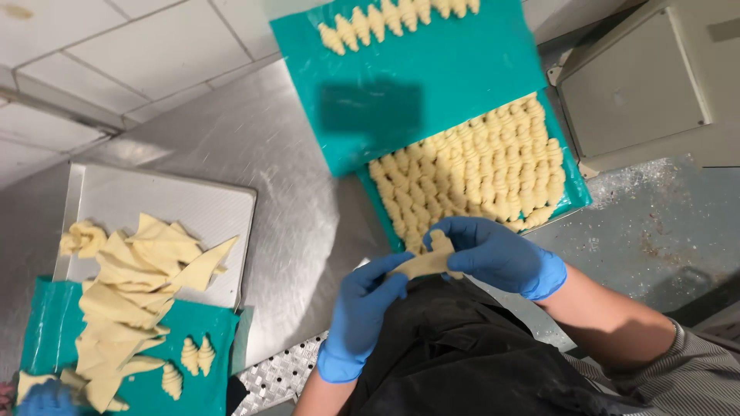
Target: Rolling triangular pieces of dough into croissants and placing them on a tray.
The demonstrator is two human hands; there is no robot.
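Note:
Both my hands wear blue gloves and share one pale piece of dough. My left hand pinches its left end. My right hand curls over its right end, where the dough is partly rolled. The piece hangs above my black apron, just below a teal-lined tray packed with several rows of rolled raw croissants. A second teal sheet overlaps that tray higher up, with one row of rolled croissants along its top edge.
At left, a metal tray and a teal sheet carry a heap of cut dough triangles and three rolled croissants. Another person's blue-gloved hand shows at the bottom left. A grey box stands top right on the steel table.

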